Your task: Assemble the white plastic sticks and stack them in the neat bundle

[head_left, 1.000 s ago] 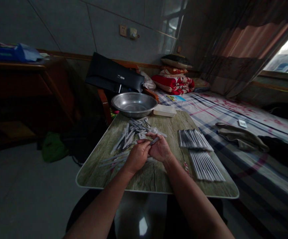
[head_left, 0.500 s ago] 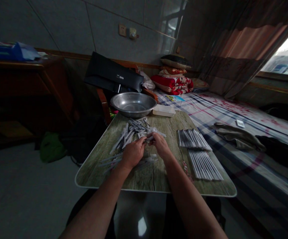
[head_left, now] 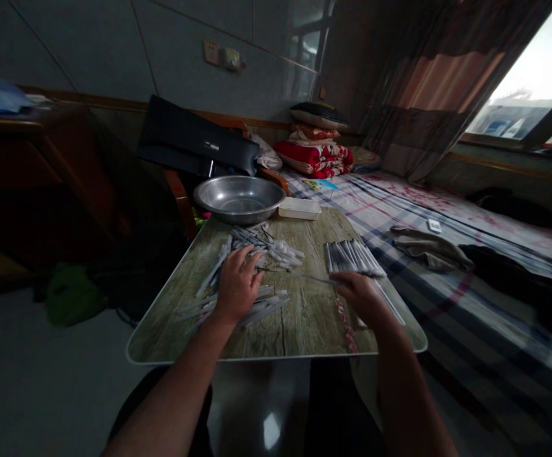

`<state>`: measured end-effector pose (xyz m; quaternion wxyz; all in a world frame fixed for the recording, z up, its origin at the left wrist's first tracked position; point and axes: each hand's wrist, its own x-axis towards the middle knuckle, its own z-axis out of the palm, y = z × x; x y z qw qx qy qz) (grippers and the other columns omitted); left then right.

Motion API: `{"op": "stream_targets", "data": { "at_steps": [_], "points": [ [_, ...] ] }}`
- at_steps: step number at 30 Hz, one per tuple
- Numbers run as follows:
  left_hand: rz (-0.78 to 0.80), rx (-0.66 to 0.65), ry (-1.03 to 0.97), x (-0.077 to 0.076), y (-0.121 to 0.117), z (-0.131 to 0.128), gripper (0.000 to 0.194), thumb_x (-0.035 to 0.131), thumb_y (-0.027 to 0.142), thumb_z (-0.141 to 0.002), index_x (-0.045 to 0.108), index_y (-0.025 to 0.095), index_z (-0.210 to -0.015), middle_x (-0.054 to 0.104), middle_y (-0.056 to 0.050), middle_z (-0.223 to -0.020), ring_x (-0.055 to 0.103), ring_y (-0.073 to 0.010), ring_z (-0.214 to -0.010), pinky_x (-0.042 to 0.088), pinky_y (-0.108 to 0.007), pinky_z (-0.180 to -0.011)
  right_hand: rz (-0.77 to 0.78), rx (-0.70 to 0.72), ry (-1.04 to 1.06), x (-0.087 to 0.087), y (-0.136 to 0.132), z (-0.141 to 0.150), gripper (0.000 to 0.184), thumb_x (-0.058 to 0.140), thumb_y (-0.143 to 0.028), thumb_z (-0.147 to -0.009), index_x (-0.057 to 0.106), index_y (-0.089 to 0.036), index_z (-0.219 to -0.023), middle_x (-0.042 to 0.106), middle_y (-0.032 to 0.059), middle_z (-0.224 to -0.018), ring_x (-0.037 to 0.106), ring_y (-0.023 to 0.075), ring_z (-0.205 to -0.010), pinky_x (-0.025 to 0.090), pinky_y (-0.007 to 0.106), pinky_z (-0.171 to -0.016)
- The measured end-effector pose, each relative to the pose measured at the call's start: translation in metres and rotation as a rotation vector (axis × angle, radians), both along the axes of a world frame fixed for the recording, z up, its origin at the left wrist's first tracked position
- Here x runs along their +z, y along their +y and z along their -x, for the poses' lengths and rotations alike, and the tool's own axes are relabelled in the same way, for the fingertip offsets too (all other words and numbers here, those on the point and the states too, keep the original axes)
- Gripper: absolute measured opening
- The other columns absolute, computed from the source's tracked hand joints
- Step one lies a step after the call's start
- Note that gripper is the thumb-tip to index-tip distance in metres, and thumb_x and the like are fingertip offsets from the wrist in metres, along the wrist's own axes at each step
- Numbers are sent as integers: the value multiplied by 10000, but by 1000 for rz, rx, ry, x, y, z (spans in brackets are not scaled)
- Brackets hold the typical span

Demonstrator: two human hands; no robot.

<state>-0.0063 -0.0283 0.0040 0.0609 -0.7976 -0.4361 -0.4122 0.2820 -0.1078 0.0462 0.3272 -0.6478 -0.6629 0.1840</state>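
The thing I hold is a slim, pale, straight tube [head_left: 316, 278], partly see-through and blurred along its length. More slim pieces lie about the table [head_left: 304, 330]: a tangled pile [head_left: 282, 252] of whitish and dark ones toward the far left, and a looser spread [head_left: 269, 308] nearer me. On the right, a neat row [head_left: 352, 257] of pale tubes with dark far ends lies side by side; more tubes show beside my right forearm, partly hidden by it

At the far edge stands a wide steel basin [head_left: 240, 198], its bare metal bottom showing, and just beside it a shallow white tray [head_left: 299, 208], its inside too dim to read

My right fingers [head_left: 345, 278] are closed on one end of the tube, just left of the row, and its free end points left across the table. My left fingers [head_left: 238, 258] are parted over the pile's near edge; whether they touch the dark thin piece [head_left: 276, 270] by my thumb, I cannot tell
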Motion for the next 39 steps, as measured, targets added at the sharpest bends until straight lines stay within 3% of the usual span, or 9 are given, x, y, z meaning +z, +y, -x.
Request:
{"op": "stream_targets", "data": {
  "at_steps": [3,7,13,23,29,32,36,39],
  "points": [
    [-20,8,-31,0,0,4,346,554,192,-862,576,187,-1207,542,-128,-1293,473,-297,-1209,373,-479,-1057,-34,-308,-167,-12,-40,-57,316,520,-371,-784,741,-196,-926,746,101,-890,673,253,-834,482,350,-759],
    [-14,6,-61,0,0,6,333,543,200,-865,584,200,-1195,558,-127,-1271,485,-296,-1194,383,-484,-1046,32,-673,-311,-33,-79,-117,408,478,-423,-773,743,-164,-942,749,143,-885,688,287,-796,487,355,-688],
    [-2,6,-103,1,1,7,291,518,217,-878,606,201,-1155,591,-121,-1230,508,-285,-1168,394,-478,-1034,83,-714,-421,-61,-85,-146,419,460,-417,-798,746,-154,-955,755,153,-888,693,296,-808,485,350,-677],
    [-18,26,-149,1,5,14,272,503,221,-881,615,184,-1127,617,-125,-1195,532,-279,-1149,401,-461,-1023,86,-549,-586,-83,-70,-144,409,392,-297,-867,761,-129,-917,719,181,-918,649,289,-934,484,346,-783],
    [3,56,-245,6,4,20,250,499,232,-876,627,198,-1089,635,-113,-1160,552,-271,-1130,401,-455,-1016,137,-550,-617,-82,-73,-148,387,408,-281,-850,749,-139,-966,701,170,-907,654,273,-834,490,352,-758],
    [-6,102,-385,9,6,27,230,483,247,-885,627,195,-1057,648,-95,-1120,571,-250,-1103,410,-430,-1011,19,-579,-633,-72,-69,-140,395,428,-323,-841,734,-116,-979,684,198,-959,630,314,-918,483,406,-810],
    [11,204,-644,8,15,40,252,432,300,-928,621,192,-1053,650,-75,-1083,592,-217,-1056,438,-373,-965,-202,-521,-445,-44,-47,-84,368,461,-363,-835,714,-145,-989,649,181,-1035,594,311,-971,467,446,-865],
    [36,262,-774,4,21,46,297,401,350,-950,612,181,-1073,649,-72,-1056,597,-204,-1019,451,-340,-918,-250,-207,-241,-26,-18,-9,288,482,-317,-856,703,-183,-985,635,143,-1062,577,282,-987,450,437,-900]
  ]
}}
